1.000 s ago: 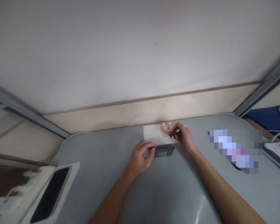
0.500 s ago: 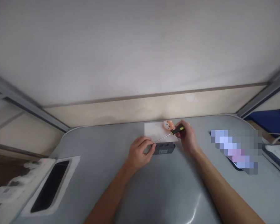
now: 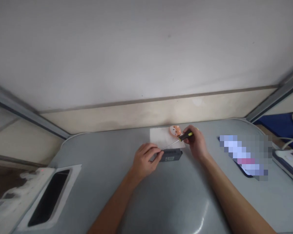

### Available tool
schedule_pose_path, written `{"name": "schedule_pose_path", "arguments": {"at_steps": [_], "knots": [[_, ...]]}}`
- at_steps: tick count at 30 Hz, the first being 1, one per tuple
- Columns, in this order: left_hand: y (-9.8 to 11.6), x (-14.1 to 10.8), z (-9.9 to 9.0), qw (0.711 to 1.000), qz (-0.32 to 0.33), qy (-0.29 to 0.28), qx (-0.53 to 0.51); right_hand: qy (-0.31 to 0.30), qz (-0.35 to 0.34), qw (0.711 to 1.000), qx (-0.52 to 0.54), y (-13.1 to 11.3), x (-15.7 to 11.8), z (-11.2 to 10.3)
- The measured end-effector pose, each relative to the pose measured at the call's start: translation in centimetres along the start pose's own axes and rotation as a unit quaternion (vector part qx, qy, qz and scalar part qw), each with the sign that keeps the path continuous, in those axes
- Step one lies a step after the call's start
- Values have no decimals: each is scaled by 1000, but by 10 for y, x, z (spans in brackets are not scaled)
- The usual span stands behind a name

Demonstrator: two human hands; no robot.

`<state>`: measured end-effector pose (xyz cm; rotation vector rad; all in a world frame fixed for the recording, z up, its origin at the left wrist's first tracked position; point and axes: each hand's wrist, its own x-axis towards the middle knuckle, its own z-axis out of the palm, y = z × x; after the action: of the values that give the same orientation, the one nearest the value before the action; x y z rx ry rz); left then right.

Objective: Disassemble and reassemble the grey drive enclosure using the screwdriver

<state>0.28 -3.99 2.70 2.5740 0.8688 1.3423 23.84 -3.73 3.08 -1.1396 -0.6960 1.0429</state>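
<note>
My right hand (image 3: 195,141) is closed round the black and yellow handle of a screwdriver (image 3: 185,135). Its thin shaft slants down to the left, and the tip ends at my left fingertips. There my left hand (image 3: 146,159) is closed on the left end of a dark grey vented box (image 3: 171,156); whether the fingers also pinch the shaft or a small part is hidden. The box has a row of slots along its upper edge and a pale label on the side facing me. Just behind lies a white sheet (image 3: 157,136), with an orange and white animal-faced object (image 3: 175,131) on it.
The grey table (image 3: 100,182) meets a pale wall at the back. To the left, a black phone-like slab (image 3: 48,198) lies on a white sheet beside a white power strip (image 3: 26,191). A blurred-out phone (image 3: 244,159) and a white device (image 3: 288,162) with cables are on the right.
The view has shifted slightly, so things at the left sit a little further left and lower. Both hands keep the same grip, with the screwdriver and box hardly moved.
</note>
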Motion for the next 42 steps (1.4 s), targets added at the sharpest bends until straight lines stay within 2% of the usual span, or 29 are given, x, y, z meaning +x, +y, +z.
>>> {"name": "schedule_pose_path", "arguments": {"at_steps": [10,13,16,19,21,26,32,36,42], "knots": [[-2,2,-3,1000,0,-30,4,-12,-4,1000,-8,-3,-2,0],[-5,4,-11,998,-29,-52,-32,-12,-21,1000,-20,-4,-3,0],[-6,7,-24,986,-90,-107,-86,-6,-35,999,-16,-4,-3,-1],[-5,8,-29,966,-119,-181,-143,-3,-38,999,-10,-4,-1,-4],[-3,7,-26,957,-131,-194,-169,12,-38,999,-6,-3,1,-6],[1,-3,-4,943,-214,-162,-198,70,-32,996,41,0,12,-14],[2,-9,14,902,-317,-169,-240,114,-25,989,94,5,24,-25],[1,-9,16,892,-334,-159,-260,109,-24,990,81,10,27,-28],[2,-13,20,896,-336,-175,-231,107,-24,992,58,13,27,-29]]}}
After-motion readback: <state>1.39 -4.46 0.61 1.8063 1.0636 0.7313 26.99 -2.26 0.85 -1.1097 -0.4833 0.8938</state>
